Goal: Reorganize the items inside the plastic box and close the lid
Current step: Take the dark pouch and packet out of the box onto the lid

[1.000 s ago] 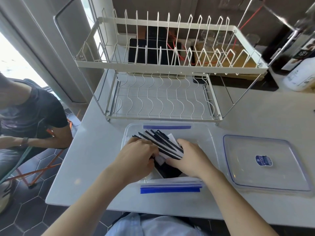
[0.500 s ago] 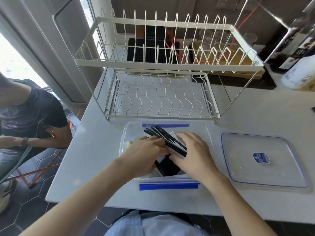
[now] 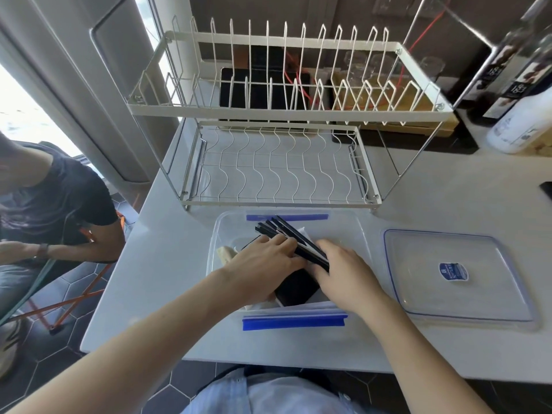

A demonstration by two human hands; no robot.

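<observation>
Both hands — left hand, right hand — grip black sticks inside the plastic box.

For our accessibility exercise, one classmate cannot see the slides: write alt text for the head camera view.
Both hands, the left hand and right hand, hold a bundle of thin black sticks inside an open clear plastic box on a white table. The box's lid lies flat to its right, and a white wire dish rack stands behind it.
</observation>
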